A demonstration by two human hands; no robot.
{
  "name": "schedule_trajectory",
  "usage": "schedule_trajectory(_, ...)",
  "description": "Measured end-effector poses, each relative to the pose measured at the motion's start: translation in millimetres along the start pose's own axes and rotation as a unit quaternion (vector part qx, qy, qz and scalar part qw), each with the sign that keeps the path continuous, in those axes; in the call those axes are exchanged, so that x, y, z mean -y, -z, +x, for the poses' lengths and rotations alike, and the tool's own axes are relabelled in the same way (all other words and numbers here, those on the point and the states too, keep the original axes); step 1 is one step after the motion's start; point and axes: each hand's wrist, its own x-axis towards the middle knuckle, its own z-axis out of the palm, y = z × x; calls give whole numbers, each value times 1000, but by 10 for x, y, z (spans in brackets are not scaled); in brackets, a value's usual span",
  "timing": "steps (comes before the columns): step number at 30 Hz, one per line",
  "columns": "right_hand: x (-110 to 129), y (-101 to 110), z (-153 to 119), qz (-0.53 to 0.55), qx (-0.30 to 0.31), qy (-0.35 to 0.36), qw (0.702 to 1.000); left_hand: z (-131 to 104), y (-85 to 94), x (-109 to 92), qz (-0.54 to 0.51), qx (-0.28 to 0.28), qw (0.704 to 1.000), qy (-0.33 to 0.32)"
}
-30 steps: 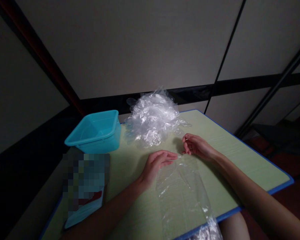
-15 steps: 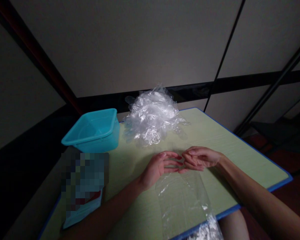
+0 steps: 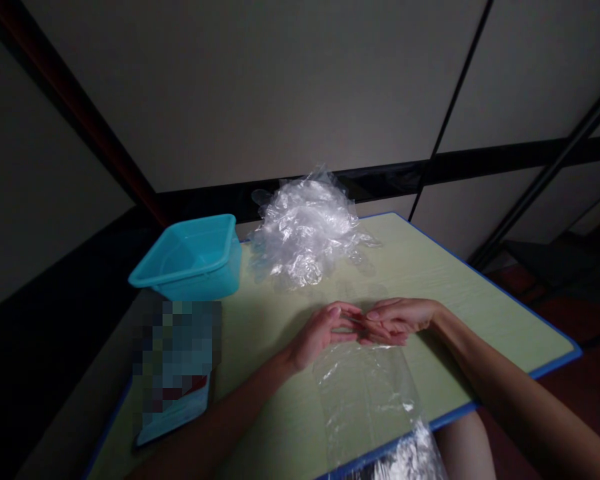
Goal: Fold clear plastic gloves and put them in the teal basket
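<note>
A long, thin sheet of clear plastic lies in front of me and hangs over the near table edge, its lower end crumpled and shiny. At its far end, my left hand has its fingers stretched out toward the right, nearly level with the tabletop. My right hand meets those fingertips, thumb pressed against its bent fingers. Whatever plastic is between them is too clear to make out. Beyond both hands sits a heap of crumpled clear plastic gloves, with some finger shapes showing at its edges.
At the back left stands a turquoise plastic basin. A blurred-out flat item with a dark edge lies in front of it. The pale green table has a blue rim, and a panelled wall rises behind.
My right hand has shifted slightly left and its thumb has closed down toward my left fingertips. My left hand has moved slightly right. The view has shifted slightly.
</note>
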Motion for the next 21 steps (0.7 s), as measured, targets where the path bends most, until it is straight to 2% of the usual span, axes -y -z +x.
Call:
schedule_trajectory(6, -86, -13, 19, -1, -82, 40, 996, 1, -33, -4, -19, -18, 1000, -7)
schedule_trajectory(10, -125, -103, 4, 9, -171, 113, 979, 18, -37, -60, -53, -49, 997, 0)
schedule_trajectory(13, -69, -185, -145, 28, -236, 180, 955, -18, -4, -188, -74, -91, 993, -28)
schedule_trajectory(17, 74, -283, -491, 30, -312, 253, 915, -164, 68, -459, -112, -163, 978, -63)
schedule_trajectory(19, 124, -327, -604, 19, -325, 252, 911, -241, 82, -560, -125, -184, 973, -68)
schedule_trajectory(21, 139, -367, -612, 14, -305, 236, 923, -285, 65, -585, -125, -179, 974, -61)
